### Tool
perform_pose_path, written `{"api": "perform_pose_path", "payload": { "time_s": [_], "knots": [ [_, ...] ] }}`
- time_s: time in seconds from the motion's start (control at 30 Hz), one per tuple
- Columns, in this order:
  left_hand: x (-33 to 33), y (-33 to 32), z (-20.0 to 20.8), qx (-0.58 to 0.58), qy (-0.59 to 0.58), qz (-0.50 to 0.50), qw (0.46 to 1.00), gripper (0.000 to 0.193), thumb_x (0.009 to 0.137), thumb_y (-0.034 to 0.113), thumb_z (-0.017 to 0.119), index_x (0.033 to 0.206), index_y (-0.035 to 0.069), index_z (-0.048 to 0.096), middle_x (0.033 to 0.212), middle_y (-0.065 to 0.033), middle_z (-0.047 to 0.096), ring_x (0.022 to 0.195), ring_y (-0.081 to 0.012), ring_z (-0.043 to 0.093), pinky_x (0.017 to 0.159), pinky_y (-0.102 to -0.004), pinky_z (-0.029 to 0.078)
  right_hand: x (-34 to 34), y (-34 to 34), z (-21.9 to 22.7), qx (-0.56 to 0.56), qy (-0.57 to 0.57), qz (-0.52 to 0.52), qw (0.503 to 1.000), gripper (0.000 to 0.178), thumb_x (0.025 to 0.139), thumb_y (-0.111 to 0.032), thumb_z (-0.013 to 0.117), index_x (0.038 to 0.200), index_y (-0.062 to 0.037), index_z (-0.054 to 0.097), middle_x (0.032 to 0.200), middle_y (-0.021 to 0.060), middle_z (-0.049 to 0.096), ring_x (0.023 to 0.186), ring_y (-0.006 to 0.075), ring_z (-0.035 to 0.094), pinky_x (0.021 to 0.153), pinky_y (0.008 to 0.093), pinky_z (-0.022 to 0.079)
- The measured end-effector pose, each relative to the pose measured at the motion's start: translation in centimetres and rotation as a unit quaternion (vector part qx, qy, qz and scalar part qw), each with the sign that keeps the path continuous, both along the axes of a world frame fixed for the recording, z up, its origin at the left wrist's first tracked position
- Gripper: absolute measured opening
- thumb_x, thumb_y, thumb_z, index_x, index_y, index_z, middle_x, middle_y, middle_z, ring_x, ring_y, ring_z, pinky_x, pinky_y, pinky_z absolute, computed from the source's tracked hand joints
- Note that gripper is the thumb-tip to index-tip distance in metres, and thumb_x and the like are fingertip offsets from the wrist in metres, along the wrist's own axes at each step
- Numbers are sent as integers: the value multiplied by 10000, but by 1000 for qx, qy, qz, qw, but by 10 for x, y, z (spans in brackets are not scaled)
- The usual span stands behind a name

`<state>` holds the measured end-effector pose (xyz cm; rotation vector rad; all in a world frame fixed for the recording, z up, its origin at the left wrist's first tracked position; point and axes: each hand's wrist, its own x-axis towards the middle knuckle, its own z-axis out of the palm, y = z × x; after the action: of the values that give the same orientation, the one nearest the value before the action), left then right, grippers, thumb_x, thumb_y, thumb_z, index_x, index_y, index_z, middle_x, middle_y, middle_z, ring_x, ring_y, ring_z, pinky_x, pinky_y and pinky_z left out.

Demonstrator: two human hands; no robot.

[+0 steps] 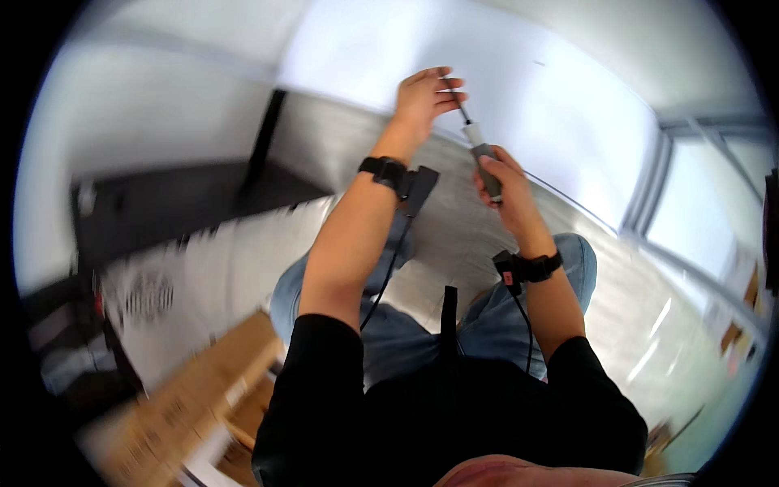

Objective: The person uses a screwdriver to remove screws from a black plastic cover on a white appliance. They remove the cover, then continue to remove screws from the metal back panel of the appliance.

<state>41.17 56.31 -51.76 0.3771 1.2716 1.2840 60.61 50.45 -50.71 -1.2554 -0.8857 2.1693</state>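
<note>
My right hand is wrapped round the grey handle of a screwdriver with a pale collar and a thin dark shaft. The shaft slants up and left to my left hand. There the fingers are stretched out and spread beside the shaft's far end, seemingly touching it. Motion blur hides the exact tip, and no screw can be made out. Behind both hands stands a large pale panel, apart from the screwdriver as far as I can tell.
My knees, in blue jeans, are bent below my hands. Cables run from a black strap device on my left wrist and another on my right. Left lie a dark frame and cardboard boxes. Metal profiles stand at right.
</note>
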Motion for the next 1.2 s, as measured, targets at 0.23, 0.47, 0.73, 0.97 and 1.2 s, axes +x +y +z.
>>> {"api": "perform_pose_path", "payload": {
  "time_s": [0.23, 0.47, 0.73, 0.97, 1.2],
  "knots": [
    [-78, -189, 90, 29, 115, 235, 965, 254, 963, 150, 382, 1085, -15, 532, 904, -116, 627, 728, -208, 642, 650, -294, 528, -80, -105, 49, 33, 142, 224, 964, 329, 885, -271, 521, 1114, -37, 485, 713, 25, 548, 501, 82, 465, 426, 217, 315],
    [-105, -260, 125, 81, 141, 325, 932, 232, 967, 171, 404, 1055, 29, 565, 837, -75, 629, 681, -167, 623, 561, -253, 494, -115, -144, 89, 47, 169, 312, 934, 331, 873, -213, 468, 1125, 1, 476, 824, 48, 569, 490, 104, 483, 425, 242, 330],
    [-140, -314, 152, 94, 125, 365, 918, 264, 975, 180, 401, 1137, 14, 526, 853, -83, 628, 670, -161, 612, 545, -254, 493, -156, -176, 129, 105, 155, 387, 903, 495, 897, -206, 541, 1327, -8, 398, 885, 48, 597, 508, 97, 555, 428, 199, 369],
    [-145, -330, 175, 52, 187, 320, 927, 313, 983, 203, 379, 1209, 18, 491, 829, -77, 659, 649, -153, 610, 552, -240, 435, -168, -192, 153, 102, 162, 364, 912, 512, 905, -193, 536, 1360, -22, 377, 910, 66, 605, 672, 71, 556, 420, 198, 421],
    [-149, -330, 180, 83, 185, 303, 931, 313, 975, 187, 387, 1206, 1, 487, 796, -72, 658, 665, -148, 616, 601, -238, 422, -175, -197, 156, 98, 171, 336, 921, 493, 906, -195, 527, 1344, -11, 398, 875, 70, 599, 585, 63, 528, 385, 200, 398]
  ]
}}
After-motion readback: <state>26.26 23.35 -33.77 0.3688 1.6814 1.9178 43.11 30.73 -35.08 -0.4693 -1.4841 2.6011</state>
